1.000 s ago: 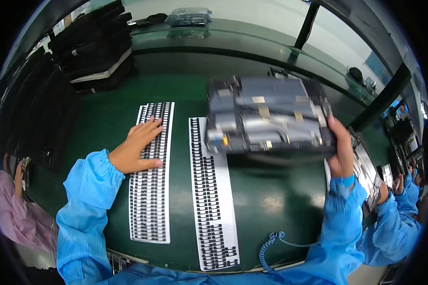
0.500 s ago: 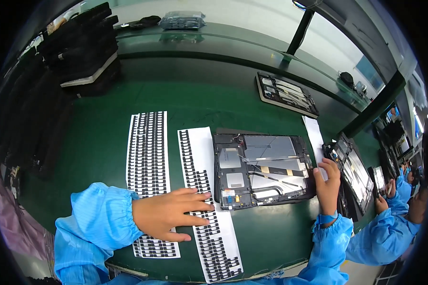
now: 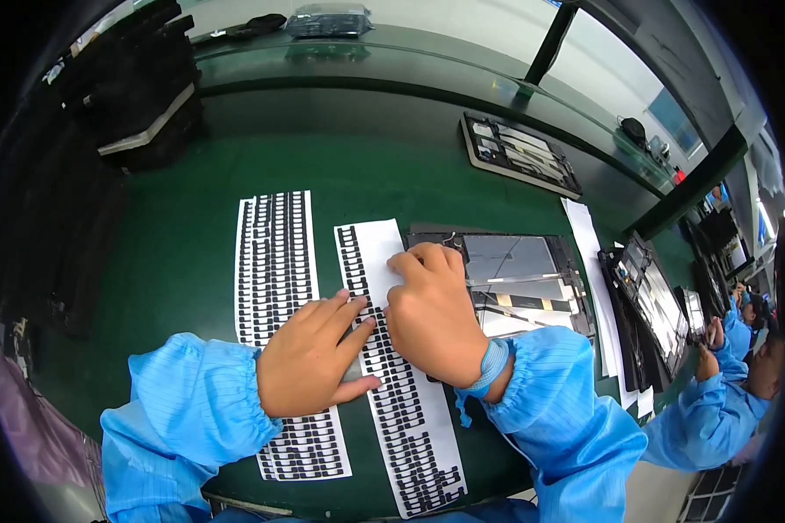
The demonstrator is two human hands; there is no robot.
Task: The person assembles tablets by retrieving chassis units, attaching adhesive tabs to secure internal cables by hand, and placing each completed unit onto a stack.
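A white sheet [image 3: 380,242] with rows of small black adhesive pieces lies before me. My left hand [image 3: 310,353] rests with its fingers spread, their tips on this sheet's left part. Fingers curled, my right hand [image 3: 436,314] is over the sheet's right edge and the left side of an opened tablet-like device [image 3: 515,261]. Its fingertips point down at the sheet and are partly hidden, so what they pinch does not show. The device has grey panels, flat cables and a black frame. A second sheet of black pieces [image 3: 279,261] lies to the left, partly under my left hand.
Another opened device [image 3: 523,157] sits at the back right. White paper strips [image 3: 589,253] and more opened devices [image 3: 650,301] lie on the right. A tall dark stack [image 3: 131,96] stands at the left. Beyond the right side, a co-worker in blue sleeves [image 3: 698,427] handles something.
My right hand has moved left from the device's right side to the sheet's right edge, its fingers curling. My left hand has shifted slightly up the sheet.
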